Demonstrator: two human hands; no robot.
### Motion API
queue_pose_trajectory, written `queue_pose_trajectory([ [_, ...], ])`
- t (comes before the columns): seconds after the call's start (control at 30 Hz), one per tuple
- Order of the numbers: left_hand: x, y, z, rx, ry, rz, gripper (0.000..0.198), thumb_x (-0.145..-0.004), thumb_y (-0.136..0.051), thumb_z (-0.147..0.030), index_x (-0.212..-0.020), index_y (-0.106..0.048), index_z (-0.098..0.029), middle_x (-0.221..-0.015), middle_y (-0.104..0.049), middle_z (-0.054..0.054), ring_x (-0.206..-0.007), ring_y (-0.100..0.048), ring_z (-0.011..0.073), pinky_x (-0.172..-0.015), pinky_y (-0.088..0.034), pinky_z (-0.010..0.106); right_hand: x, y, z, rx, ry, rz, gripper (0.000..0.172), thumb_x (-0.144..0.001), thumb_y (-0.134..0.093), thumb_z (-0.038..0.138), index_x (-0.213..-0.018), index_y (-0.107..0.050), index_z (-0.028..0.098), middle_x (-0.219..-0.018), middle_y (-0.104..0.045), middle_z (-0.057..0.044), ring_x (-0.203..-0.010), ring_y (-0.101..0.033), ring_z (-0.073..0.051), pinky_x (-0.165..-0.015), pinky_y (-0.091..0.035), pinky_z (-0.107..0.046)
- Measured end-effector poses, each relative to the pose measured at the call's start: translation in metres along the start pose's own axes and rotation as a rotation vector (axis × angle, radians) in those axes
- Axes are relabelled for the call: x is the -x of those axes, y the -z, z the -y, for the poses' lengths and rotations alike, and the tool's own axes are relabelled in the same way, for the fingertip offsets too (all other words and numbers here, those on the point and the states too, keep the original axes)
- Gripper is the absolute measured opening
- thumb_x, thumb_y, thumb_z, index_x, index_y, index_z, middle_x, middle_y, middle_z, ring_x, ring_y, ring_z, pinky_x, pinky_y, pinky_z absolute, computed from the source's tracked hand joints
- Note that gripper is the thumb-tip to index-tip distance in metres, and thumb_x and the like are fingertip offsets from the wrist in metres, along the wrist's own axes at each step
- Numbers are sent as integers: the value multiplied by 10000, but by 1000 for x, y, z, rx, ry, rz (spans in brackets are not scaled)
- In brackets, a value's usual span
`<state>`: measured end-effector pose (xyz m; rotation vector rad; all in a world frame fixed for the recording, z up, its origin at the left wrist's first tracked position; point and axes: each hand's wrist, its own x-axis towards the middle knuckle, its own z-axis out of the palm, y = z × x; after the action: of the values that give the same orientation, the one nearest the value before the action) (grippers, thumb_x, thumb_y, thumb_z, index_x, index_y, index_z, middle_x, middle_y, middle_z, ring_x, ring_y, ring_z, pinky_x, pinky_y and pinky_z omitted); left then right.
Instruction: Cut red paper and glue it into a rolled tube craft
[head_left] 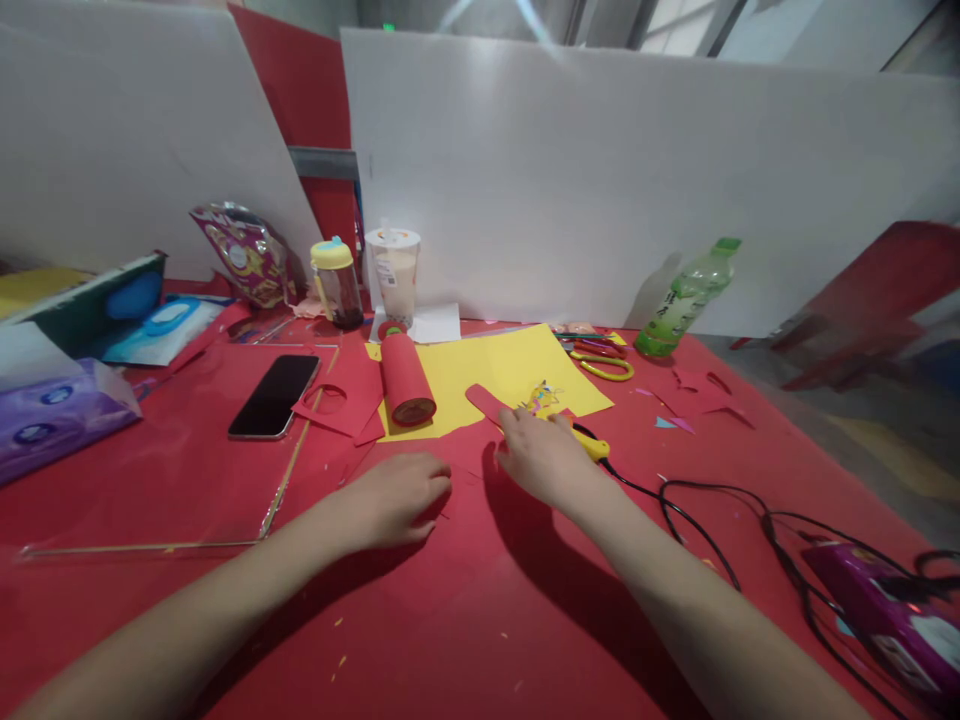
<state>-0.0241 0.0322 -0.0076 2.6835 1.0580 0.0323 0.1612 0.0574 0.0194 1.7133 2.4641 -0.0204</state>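
Right hand [544, 455]: fingers at near end of flat red round-tipped strip [485, 402], pointing 10 o'clock over yellow paper sheet [510, 352]; cannot tell if pinched. Left hand [401, 498]: thumb and fingers apart, nothing visibly held; red paper-wrapped cylinder [407, 376] at its 12 o'clock. Strip best handled flat, wrist clear of yellow-handled corded tool [591, 444] at right hand's 2 o'clock.
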Motion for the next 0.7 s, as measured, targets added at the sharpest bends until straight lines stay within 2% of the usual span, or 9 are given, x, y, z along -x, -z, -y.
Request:
queue_pose_trajectory([
  [0.07,-2,-4,0,-93,-46,-9,171,-782,-426,-124,-817,-590,-159,-901,-613,79,-807,-559,188,-717,-415,295,2,-2,1,-5,111,120,199,-784,-413,178,-954,-504,125,-930,-610,-139,-831,-588,-260,-696,-387,-342],
  [0.13,-4,-7,2,-172,-82,-17,188,-797,-406,-107,-805,-589,-150,-851,-624,78,-760,-564,188,-687,-414,301,3,-5,3,-7,163,169,204,-756,-446,157,-945,-513,123,-943,-606,-137,-838,-588,-262,-660,-397,-319],
  [0.3,-7,-11,8,-280,-160,-16,162,-804,-445,-95,-778,-600,-132,-762,-641,77,-687,-580,186,-629,-411,298,2,-11,5,9,141,156,256,-742,-456,118,-994,-498,96,-990,-574,-165,-898,-567,-290,-692,-406,-350],
  [0.43,-9,-13,9,-312,-216,-64,176,-831,-447,-144,-773,-612,-128,-709,-646,81,-634,-587,185,-589,-406,298,0,-10,4,0,131,188,248,-746,-458,115,-990,-502,93,-974,-589,-164,-879,-579,-278,-669,-414,-327],
  [0.6,-10,-12,9,-348,-218,-77,161,-817,-478,-135,-737,-617,-118,-665,-640,82,-605,-591,188,-568,-408,294,-1,-9,4,-21,127,224,238,-744,-453,104,-971,-521,88,-901,-621,-152,-817,-602,-252,-612,-413,-290],
  [0.7,-9,-10,8,-343,-204,-70,185,-826,-461,-139,-739,-623,-121,-659,-639,83,-606,-590,191,-559,-407,294,-2,-11,3,-24,130,211,238,-740,-454,107,-962,-537,83,-923,-611,-158,-841,-589,-259,-635,-417,-300],
])
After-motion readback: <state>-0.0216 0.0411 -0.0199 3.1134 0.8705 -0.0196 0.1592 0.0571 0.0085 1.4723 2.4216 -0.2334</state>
